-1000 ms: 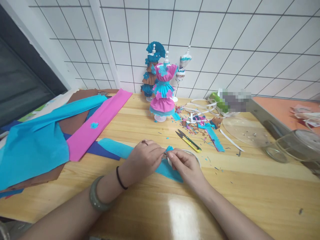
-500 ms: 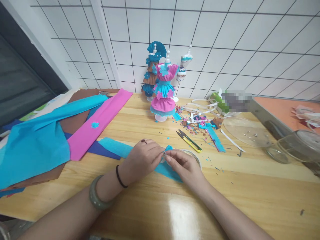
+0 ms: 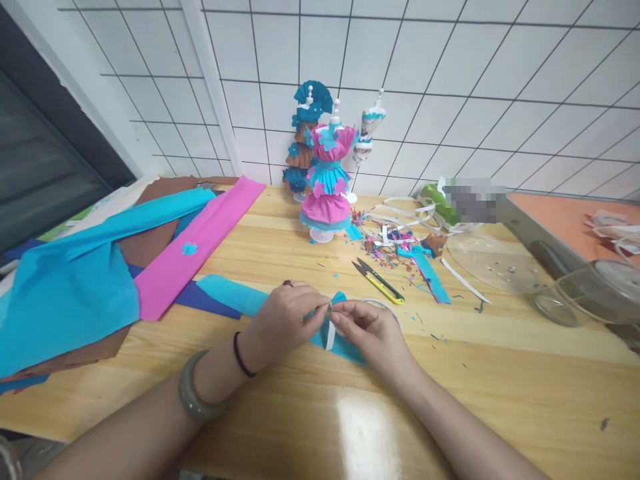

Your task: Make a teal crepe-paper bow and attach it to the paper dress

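My left hand and my right hand meet at the fingertips over a blue paper strip on the table. Both pinch a small piece between them; a blue tip sticks up behind the fingers. A narrow white strip hangs below the fingertips. The exact shape of what each hand pinches is hidden. Behind my right hand a round rim shows in part. Beyond it lie yellow and black thread snips.
Three small dress stands, one with a pink and blue dress, stand by the tiled wall. Coloured paper covers the left side. Paper scraps lie behind the snips. At right are a clear lid and a jar.
The white strip now hangs down below my fingertips, where only a small white bit showed before. Both hands have barely moved.
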Motion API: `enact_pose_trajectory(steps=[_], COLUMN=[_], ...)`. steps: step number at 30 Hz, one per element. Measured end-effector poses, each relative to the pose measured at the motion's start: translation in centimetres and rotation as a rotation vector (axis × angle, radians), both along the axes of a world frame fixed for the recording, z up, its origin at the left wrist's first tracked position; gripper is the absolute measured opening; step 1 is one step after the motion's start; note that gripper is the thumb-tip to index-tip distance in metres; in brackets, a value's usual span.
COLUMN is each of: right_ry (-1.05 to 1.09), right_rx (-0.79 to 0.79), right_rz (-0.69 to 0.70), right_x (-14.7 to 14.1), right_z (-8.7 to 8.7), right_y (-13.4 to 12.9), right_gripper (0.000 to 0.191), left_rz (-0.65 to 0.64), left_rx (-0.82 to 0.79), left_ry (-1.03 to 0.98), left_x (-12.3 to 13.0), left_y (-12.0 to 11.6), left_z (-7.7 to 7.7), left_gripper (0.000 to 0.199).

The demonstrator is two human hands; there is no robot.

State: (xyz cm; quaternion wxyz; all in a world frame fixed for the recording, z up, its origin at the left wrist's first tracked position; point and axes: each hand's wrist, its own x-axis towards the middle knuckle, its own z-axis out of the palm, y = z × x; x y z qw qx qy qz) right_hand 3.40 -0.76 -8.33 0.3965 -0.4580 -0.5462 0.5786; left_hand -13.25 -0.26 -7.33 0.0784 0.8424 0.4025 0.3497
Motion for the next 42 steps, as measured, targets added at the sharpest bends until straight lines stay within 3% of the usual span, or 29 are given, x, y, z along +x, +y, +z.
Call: enact_pose_trajectory(steps=[10,18,21,32,35,42], right_ry=[0.027,0.067,0.057,0.069,0.086,0.057], right_rx=[-0.077,-0.065,-0.052,-0.012,-0.018,0.006], right_rz=[-0.040,-0.062,-0.049,0.016,-0.018,0.060], right_x=[0.0,0.1,0.2,0.1,0.1,0.0], right_z=[0.5,0.6,0.4,0.5,0.1,0.2], right_y=[0.2,0.5,0.4,0.3,0.3,0.0], right_gripper=[0.032,0.030,0.031,0.031,0.026,0.024], left_rz=[0.070,0.084,0.071,-0.027,-0.018,0.030], left_rx=[-0.128,-0.713,-0.832,-0.982,-0.993,-1.003], left_ry=[-0.199,-0.457,-0.544,-0.689,-0.706,-0.773], left_x=[0.9,0.8,0.7,0.5,0.6,0.8], left_y=[-0.3,-0.4,-0.2,0.0,0.1,0.2], left_z=[0.6,1.4,1.4,1.4,0.9,0.7], left_gripper=[0.014,0.018,0.018,0.015,0.014,0.015])
